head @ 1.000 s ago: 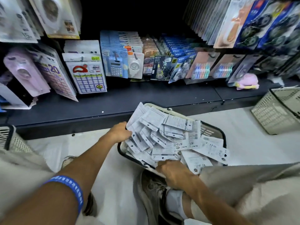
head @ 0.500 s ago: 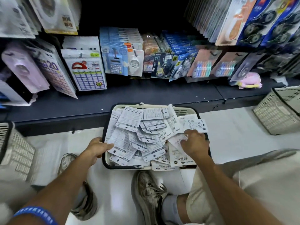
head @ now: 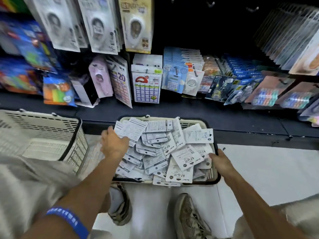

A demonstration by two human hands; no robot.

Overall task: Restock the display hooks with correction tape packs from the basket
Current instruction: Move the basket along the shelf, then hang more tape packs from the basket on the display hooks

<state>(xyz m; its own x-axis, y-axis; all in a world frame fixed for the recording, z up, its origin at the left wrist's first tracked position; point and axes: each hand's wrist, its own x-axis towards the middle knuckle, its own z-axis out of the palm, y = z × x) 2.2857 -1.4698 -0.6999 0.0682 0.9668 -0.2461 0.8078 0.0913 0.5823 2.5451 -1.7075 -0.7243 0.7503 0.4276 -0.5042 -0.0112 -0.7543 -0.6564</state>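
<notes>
— Below the dark display shelf [head: 172, 112], what sits there?
— A cream plastic basket [head: 198, 125] heaped with white correction tape packs [head: 186, 156].
— And the hands?
— Left hand [head: 114, 144] rests on packs at the basket's left edge; right hand [head: 221, 161] grips its right rim.

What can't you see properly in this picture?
- Left hand fingers: tucked under the packs, head view.
- Basket bottom: buried under packs.
- Second basket: blurred, cut off by the left edge.
- Pack print: too small to read.
- Top hooks: lost in dark shadow.
</notes>
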